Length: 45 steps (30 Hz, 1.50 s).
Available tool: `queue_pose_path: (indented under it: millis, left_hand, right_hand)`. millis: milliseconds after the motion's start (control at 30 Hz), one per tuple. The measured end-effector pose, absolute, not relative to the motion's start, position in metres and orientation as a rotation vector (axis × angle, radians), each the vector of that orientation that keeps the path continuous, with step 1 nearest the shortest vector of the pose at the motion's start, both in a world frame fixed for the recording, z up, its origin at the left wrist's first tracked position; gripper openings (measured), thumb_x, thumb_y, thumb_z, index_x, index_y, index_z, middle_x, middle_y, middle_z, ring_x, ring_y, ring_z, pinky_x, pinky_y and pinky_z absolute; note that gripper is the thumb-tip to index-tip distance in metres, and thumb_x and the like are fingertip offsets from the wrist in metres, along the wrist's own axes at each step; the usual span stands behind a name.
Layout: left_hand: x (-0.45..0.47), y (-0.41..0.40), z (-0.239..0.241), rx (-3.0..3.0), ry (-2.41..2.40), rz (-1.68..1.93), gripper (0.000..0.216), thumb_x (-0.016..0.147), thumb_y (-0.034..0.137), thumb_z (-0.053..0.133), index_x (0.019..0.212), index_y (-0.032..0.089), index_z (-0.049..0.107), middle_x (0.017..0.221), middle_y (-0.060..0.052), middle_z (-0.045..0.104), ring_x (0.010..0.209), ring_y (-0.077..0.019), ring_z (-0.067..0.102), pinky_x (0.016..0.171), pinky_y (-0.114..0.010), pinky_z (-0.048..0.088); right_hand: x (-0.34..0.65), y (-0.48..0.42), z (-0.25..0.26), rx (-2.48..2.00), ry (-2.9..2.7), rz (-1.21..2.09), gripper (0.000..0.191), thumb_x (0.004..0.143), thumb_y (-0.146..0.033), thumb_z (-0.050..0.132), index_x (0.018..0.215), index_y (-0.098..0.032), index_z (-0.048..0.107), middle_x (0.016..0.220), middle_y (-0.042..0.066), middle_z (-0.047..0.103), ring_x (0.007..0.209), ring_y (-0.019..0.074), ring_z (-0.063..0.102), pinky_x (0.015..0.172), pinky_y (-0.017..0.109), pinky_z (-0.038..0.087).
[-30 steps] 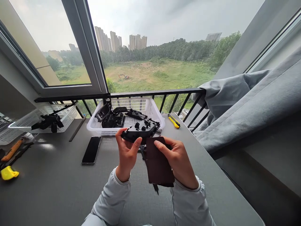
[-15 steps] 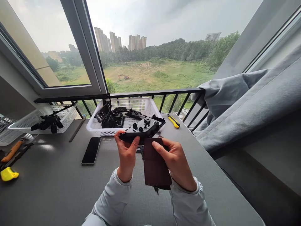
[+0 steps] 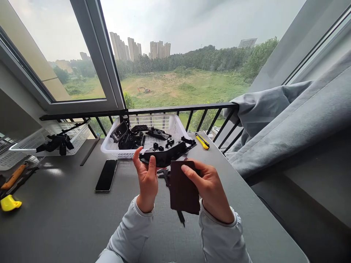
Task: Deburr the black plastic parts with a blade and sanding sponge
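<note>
My left hand (image 3: pixel 148 179) grips the left end of a black moulded plastic part (image 3: pixel 167 153), thumb on its near side. Several raised knobs stick up from the part's top, and its right end reaches over the basket's front corner. A dark brown sheet of sandpaper (image 3: pixel 184 190) hangs from my right hand (image 3: pixel 210 182), pinched near its upper edge, just below and right of the plastic part. Behind the sheet lies a black caliper (image 3: pixel 164 175) on the table, partly hidden; its thin end shows below the sheet.
A white basket (image 3: pixel 105 148) with black plastic parts stands at the back, another basket (image 3: pixel 79 137) further left. A phone (image 3: pixel 106 175) lies left of my hands, a yellow utility knife (image 3: pixel 202 141) at the right. Tools with orange and yellow handles (image 3: pixel 13 179) sit far left, a railing (image 3: pixel 175 108) behind.
The plastic part has tipped, so its near side shows more and its top less. My right hand has shifted slightly right with the sandpaper, uncovering more of the caliper.
</note>
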<state>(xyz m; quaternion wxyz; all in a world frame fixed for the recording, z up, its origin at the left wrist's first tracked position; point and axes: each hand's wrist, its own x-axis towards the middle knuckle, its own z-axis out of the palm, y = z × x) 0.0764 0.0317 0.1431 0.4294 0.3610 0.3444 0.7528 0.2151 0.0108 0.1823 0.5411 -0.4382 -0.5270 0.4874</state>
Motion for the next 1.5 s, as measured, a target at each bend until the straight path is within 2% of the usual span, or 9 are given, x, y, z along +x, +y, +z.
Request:
queue_pose_path:
  millis: [100, 200, 300, 433, 667, 967, 1167, 1367, 1500]
  left_hand:
    - [0.075, 0.034, 0.142, 0.884, 0.824, 1.881, 0.029, 0.08, 0.046, 0.069, 0.094, 0.026, 0.052, 0.078, 0.004, 0.056, 0.062, -0.0087, 0.058, 0.052, -0.019, 0.048]
    - [0.075, 0.035, 0.141, 0.855, 0.77, 1.88, 0.039, 0.071, 0.036, 0.08, 0.084, 0.024, 0.046, 0.07, 0.008, 0.052, 0.059, -0.0052, 0.054, 0.057, -0.016, 0.047]
    - [0.077, 0.034, 0.142, 0.863, 0.739, 1.854, 0.05, 0.064, 0.024, 0.085, 0.086, 0.024, 0.04, 0.075, 0.008, 0.056, 0.063, -0.0053, 0.057, 0.063, -0.017, 0.048]
    - [0.077, 0.033, 0.143, 0.868, 0.781, 1.855, 0.043, 0.072, 0.027, 0.079, 0.091, 0.025, 0.04, 0.079, 0.006, 0.058, 0.065, -0.0072, 0.059, 0.063, -0.02, 0.05]
    - [0.076, 0.033, 0.141, 0.909, 0.856, 1.866, 0.033, 0.078, 0.035, 0.073, 0.093, 0.025, 0.045, 0.073, 0.007, 0.052, 0.063, -0.0082, 0.058, 0.059, -0.02, 0.05]
    - [0.077, 0.031, 0.14, 1.048, 0.927, 1.894, 0.034, 0.077, 0.031, 0.074, 0.093, 0.025, 0.045, 0.075, 0.007, 0.052, 0.061, -0.0074, 0.054, 0.062, -0.02, 0.046]
    - [0.079, 0.031, 0.139, 1.143, 1.037, 1.968, 0.03, 0.083, 0.045, 0.066, 0.09, 0.023, 0.046, 0.072, 0.005, 0.046, 0.059, -0.0085, 0.045, 0.056, -0.021, 0.039]
    - [0.079, 0.03, 0.13, 1.314, 1.108, 2.041, 0.026, 0.088, 0.048, 0.058, 0.092, 0.023, 0.049, 0.074, 0.004, 0.047, 0.061, -0.0091, 0.044, 0.058, -0.022, 0.037]
    - [0.077, 0.028, 0.124, 1.362, 1.114, 2.008, 0.027, 0.09, 0.048, 0.054, 0.093, 0.022, 0.049, 0.071, 0.004, 0.047, 0.057, -0.0091, 0.043, 0.055, -0.023, 0.037]
  right_hand:
    - [0.218, 0.013, 0.183, -1.037, -1.26, 1.055, 0.023, 0.077, -0.036, 0.068, 0.062, -0.019, 0.064, 0.066, -0.001, 0.054, 0.059, 0.0136, 0.049, 0.05, 0.023, 0.041]
    - [0.219, 0.015, 0.182, -1.066, -1.322, 0.926, 0.017, 0.078, -0.032, 0.066, 0.067, -0.019, 0.067, 0.073, 0.001, 0.06, 0.067, 0.0156, 0.054, 0.055, 0.023, 0.043]
    - [0.217, 0.015, 0.178, -1.118, -1.359, 0.883, 0.018, 0.079, -0.034, 0.066, 0.073, -0.019, 0.071, 0.069, 0.0, 0.064, 0.065, 0.0163, 0.055, 0.057, 0.025, 0.044]
    - [0.215, 0.015, 0.175, -1.143, -1.436, 0.898, 0.028, 0.083, -0.042, 0.063, 0.07, -0.017, 0.07, 0.058, -0.002, 0.059, 0.055, 0.0136, 0.05, 0.051, 0.024, 0.04]
    - [0.214, 0.016, 0.175, -1.018, -1.653, 0.862, 0.015, 0.084, -0.028, 0.06, 0.086, -0.018, 0.069, 0.078, 0.002, 0.069, 0.069, 0.0164, 0.06, 0.06, 0.024, 0.048]
    - [0.215, 0.016, 0.171, -1.054, -1.653, 0.721, 0.015, 0.085, -0.029, 0.06, 0.085, -0.018, 0.07, 0.077, 0.003, 0.071, 0.072, 0.0184, 0.064, 0.066, 0.027, 0.051]
    - [0.213, 0.011, 0.173, -1.073, -1.674, 0.591, 0.013, 0.085, -0.025, 0.058, 0.077, -0.017, 0.065, 0.071, 0.001, 0.066, 0.065, 0.015, 0.058, 0.062, 0.024, 0.047]
    - [0.208, 0.006, 0.177, -1.017, -1.766, 0.491, 0.02, 0.085, -0.021, 0.055, 0.066, -0.018, 0.059, 0.058, -0.002, 0.052, 0.053, 0.0121, 0.048, 0.051, 0.023, 0.039]
    - [0.203, 0.005, 0.176, -1.017, -1.79, 0.48, 0.019, 0.086, -0.02, 0.053, 0.068, -0.017, 0.06, 0.061, -0.001, 0.053, 0.055, 0.0127, 0.049, 0.052, 0.024, 0.038]
